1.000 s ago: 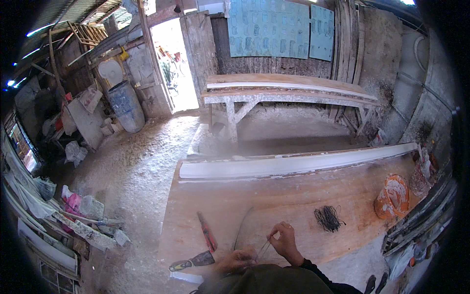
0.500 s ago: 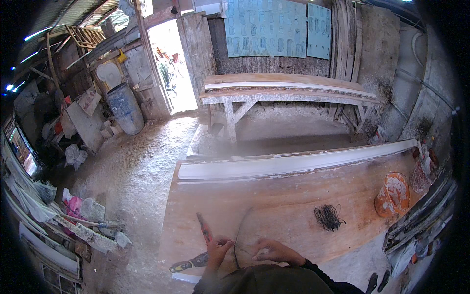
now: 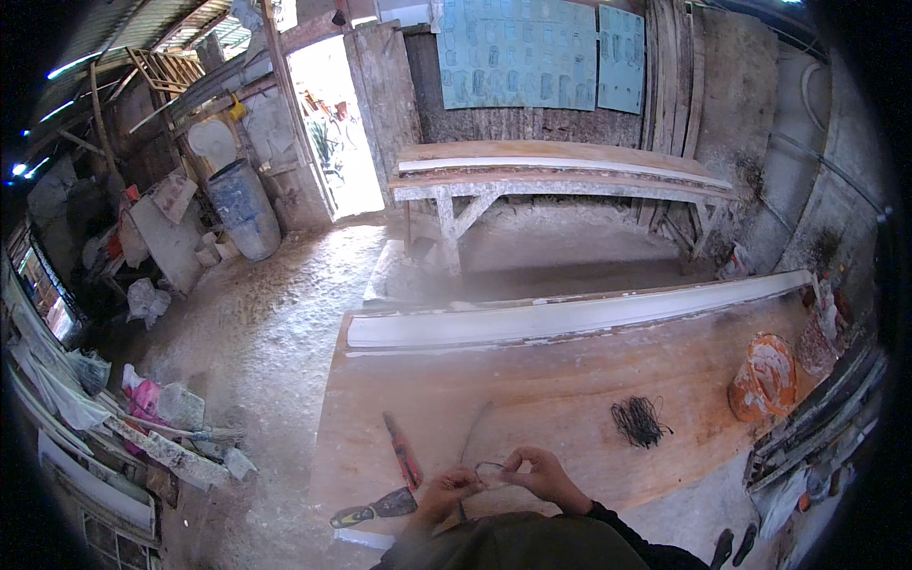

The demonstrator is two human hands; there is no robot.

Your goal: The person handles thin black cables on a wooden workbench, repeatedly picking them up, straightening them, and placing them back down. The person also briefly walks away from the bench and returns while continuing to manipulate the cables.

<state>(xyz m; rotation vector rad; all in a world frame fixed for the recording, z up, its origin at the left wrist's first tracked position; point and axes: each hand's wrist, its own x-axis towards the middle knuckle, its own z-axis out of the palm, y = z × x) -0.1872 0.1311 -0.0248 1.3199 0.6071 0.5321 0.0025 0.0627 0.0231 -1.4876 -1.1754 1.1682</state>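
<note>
Daylight glares through a doorway in the far wall onto the rough, dusty floor. Right of the doorway, pale blue panels hang above a long wooden workbench; left of it stands a blue barrel. A stained wall lines the right; light slits the far-left roof.

Thin dark strand, bent in arch, held between left hand and right hand.
</note>
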